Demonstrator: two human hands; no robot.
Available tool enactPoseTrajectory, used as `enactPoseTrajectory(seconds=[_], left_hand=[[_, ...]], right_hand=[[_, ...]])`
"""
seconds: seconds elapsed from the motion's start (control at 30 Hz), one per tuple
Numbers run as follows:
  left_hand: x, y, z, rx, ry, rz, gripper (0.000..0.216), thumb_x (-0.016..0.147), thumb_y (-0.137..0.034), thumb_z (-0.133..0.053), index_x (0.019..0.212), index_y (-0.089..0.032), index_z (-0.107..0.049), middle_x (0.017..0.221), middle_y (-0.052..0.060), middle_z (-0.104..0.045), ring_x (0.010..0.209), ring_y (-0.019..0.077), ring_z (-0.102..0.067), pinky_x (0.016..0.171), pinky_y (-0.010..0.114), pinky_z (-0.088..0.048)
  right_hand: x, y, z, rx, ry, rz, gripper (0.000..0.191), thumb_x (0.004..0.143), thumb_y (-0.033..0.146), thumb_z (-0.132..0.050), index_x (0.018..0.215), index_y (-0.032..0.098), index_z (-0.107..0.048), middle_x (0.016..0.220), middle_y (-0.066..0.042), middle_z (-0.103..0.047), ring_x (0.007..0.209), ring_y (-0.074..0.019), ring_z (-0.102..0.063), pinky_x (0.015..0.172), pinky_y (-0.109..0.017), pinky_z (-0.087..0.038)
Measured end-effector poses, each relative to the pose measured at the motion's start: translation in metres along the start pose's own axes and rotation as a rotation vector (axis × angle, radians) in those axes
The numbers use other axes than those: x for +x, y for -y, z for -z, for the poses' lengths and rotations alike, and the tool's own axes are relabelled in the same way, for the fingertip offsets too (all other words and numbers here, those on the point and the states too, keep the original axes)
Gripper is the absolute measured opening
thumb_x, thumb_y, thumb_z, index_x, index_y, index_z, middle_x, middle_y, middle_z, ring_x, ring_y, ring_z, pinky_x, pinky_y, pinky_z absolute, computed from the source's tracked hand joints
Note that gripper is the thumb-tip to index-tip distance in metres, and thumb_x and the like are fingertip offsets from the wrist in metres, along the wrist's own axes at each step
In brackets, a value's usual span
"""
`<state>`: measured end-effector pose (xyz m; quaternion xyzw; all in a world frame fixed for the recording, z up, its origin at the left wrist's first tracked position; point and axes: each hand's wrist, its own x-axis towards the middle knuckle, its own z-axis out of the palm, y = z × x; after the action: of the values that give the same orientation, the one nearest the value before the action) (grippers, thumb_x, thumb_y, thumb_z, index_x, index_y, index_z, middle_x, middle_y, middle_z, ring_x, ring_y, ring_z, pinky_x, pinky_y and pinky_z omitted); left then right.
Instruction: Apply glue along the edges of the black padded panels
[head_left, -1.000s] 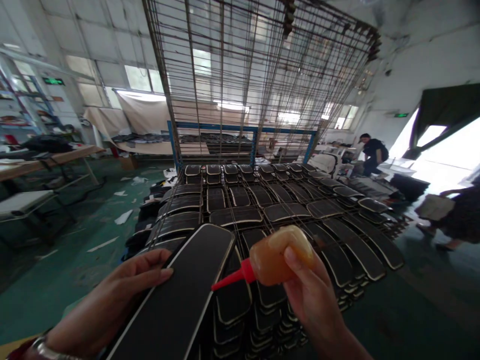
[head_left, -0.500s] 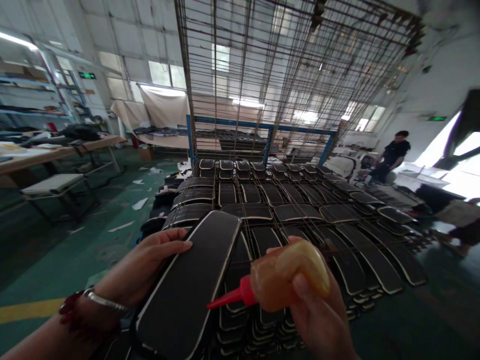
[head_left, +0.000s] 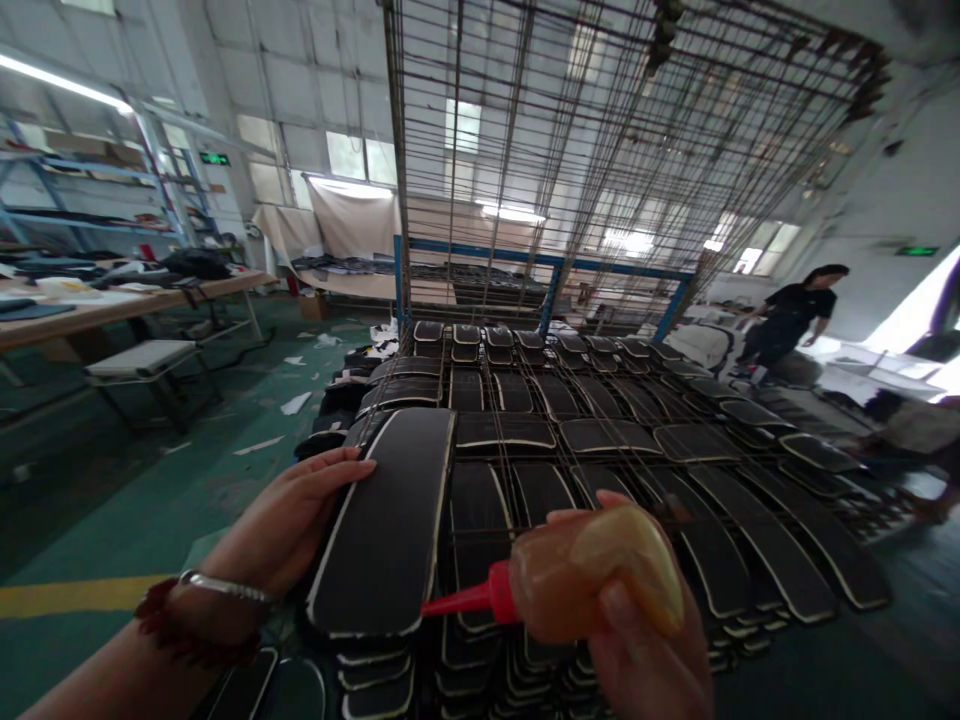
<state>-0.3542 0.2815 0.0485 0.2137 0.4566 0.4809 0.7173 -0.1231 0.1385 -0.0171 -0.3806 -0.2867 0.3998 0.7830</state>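
The left hand (head_left: 289, 520) lies on the left edge of a long black panel (head_left: 390, 520) with a pale rim, fingers flat on its top. The right hand (head_left: 645, 650) grips an amber squeeze bottle (head_left: 592, 575), right of the panel, whose red nozzle (head_left: 461, 600) points at the panel's near right edge. Beyond the panel, rows of black pieces (head_left: 600, 440) fill a wire rack (head_left: 570, 200). A person in black (head_left: 787, 315) stands far right of the panel.

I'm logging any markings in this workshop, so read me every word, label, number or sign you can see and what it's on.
No text can be read.
Green lit sign on the left wall: too small and blurred to read.
Green lit sign on the right wall: also blurred.
Amber squeeze bottle in the right hand: no label shows.
Black panel under the left hand: no markings.
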Motion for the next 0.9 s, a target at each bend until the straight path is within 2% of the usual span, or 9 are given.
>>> enactPoseTrajectory(seconds=[0.13,0.23,0.43,0.53,0.7,0.9], left_hand=[[0.001,0.006,0.013,0.158,0.053,-0.119,0.022,0.093,0.004,-0.059,0.089,-0.010,-0.076,0.072,0.010,-0.083,0.053,0.0243,-0.078,0.052,0.034,-0.069],[-0.001,0.014,0.019,0.142,0.033,-0.145,0.023,0.095,0.005,-0.056,0.097,-0.009,-0.075,0.074,0.011,-0.084,0.060,0.0239,-0.081,0.058,0.033,-0.071],[-0.009,0.028,0.011,-0.044,-0.146,-0.162,0.030,0.095,0.009,-0.050,0.093,-0.007,-0.074,0.079,0.011,-0.084,0.054,0.0220,-0.079,0.051,0.029,-0.069],[-0.009,0.032,0.006,-0.077,-0.167,-0.161,0.032,0.097,0.009,-0.048,0.096,-0.008,-0.075,0.079,0.010,-0.084,0.056,0.0211,-0.080,0.051,0.027,-0.069],[-0.011,0.032,-0.002,-0.160,-0.248,-0.151,0.032,0.100,0.008,-0.047,0.102,-0.008,-0.074,0.071,0.004,-0.079,0.049,0.0143,-0.075,0.047,0.019,-0.065],[-0.009,0.034,-0.003,-0.199,-0.246,-0.132,0.029,0.100,0.007,-0.047,0.105,-0.009,-0.071,0.074,0.001,-0.079,0.051,0.0118,-0.075,0.048,0.015,-0.063]], right_hand=[[0.010,-0.005,0.008,0.047,-0.013,0.043,0.059,0.083,0.044,-0.096,0.134,0.031,-0.068,0.122,-0.012,-0.078,0.106,-0.0313,-0.077,0.086,-0.041,-0.067],[0.021,-0.011,0.018,0.056,0.039,0.104,0.049,0.091,0.038,-0.090,0.135,0.031,-0.068,0.123,-0.012,-0.079,0.109,-0.0323,-0.078,0.088,-0.045,-0.068],[0.033,-0.017,0.033,0.051,-0.036,0.178,0.050,0.092,0.036,-0.089,0.137,0.031,-0.068,0.127,-0.011,-0.078,0.120,-0.0312,-0.075,0.095,-0.042,-0.066],[0.035,-0.018,0.035,0.027,-0.046,0.190,0.051,0.093,0.037,-0.088,0.139,0.032,-0.067,0.129,-0.012,-0.077,0.122,-0.0313,-0.074,0.097,-0.043,-0.065],[0.029,-0.020,0.028,0.033,-0.051,0.157,0.051,0.090,0.040,-0.090,0.136,0.035,-0.068,0.125,-0.009,-0.078,0.116,-0.0308,-0.075,0.092,-0.042,-0.066],[0.011,-0.024,0.004,0.112,-0.138,0.059,0.066,0.078,0.048,-0.099,0.133,0.032,-0.066,0.120,-0.011,-0.077,0.104,-0.0335,-0.077,0.086,-0.046,-0.066]])
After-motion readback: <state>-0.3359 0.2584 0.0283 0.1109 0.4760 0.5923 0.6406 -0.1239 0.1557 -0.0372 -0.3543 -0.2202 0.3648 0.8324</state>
